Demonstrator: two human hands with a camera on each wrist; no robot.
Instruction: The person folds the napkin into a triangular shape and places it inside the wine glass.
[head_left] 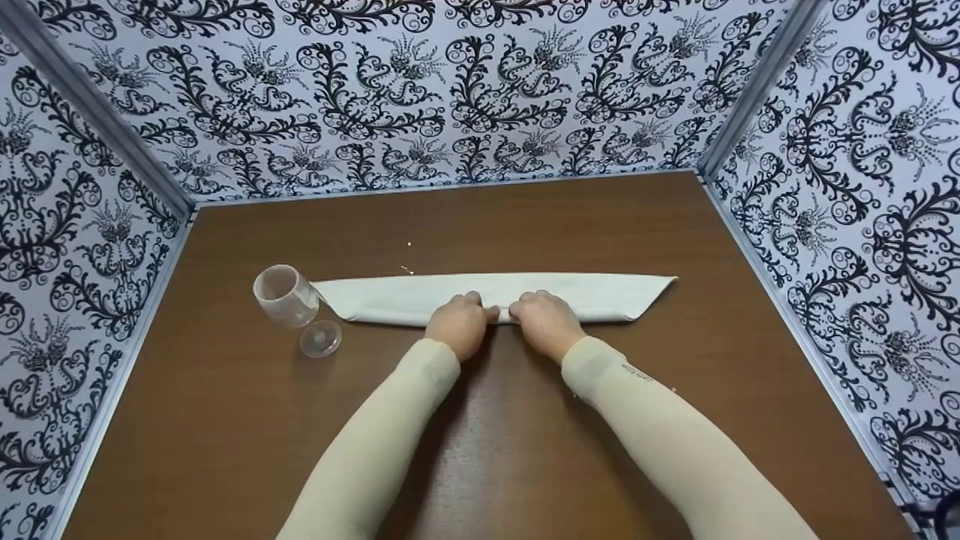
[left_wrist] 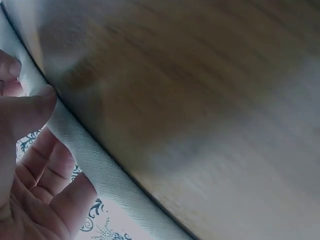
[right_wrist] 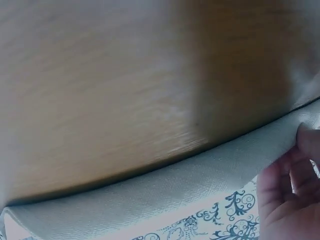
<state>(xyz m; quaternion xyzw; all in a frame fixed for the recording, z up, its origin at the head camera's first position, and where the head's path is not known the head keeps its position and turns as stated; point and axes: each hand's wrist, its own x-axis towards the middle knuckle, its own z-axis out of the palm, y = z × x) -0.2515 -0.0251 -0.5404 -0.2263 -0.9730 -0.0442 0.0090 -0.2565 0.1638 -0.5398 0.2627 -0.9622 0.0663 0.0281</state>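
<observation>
A white cloth napkin [head_left: 397,298] lies folded into a long strip across the table, its two ends slanting to points. My left hand [head_left: 457,327] grips the near folded edge just left of the middle. Close beside it, my right hand [head_left: 550,324] holds the same edge. In the left wrist view the thumb [left_wrist: 30,112] presses on the rolled edge of the cloth [left_wrist: 107,170], with fingers on the far side. The right wrist view has the right hand [right_wrist: 290,195] at the frame's edge, its thumb against the roll [right_wrist: 165,187].
A stemmed wine glass [head_left: 289,298] stands left of the napkin, close to its left tip. Small pale crumbs [head_left: 407,269] lie behind the cloth on the brown wooden table [head_left: 480,465]. Patterned panels [head_left: 450,90] wall the back and both sides.
</observation>
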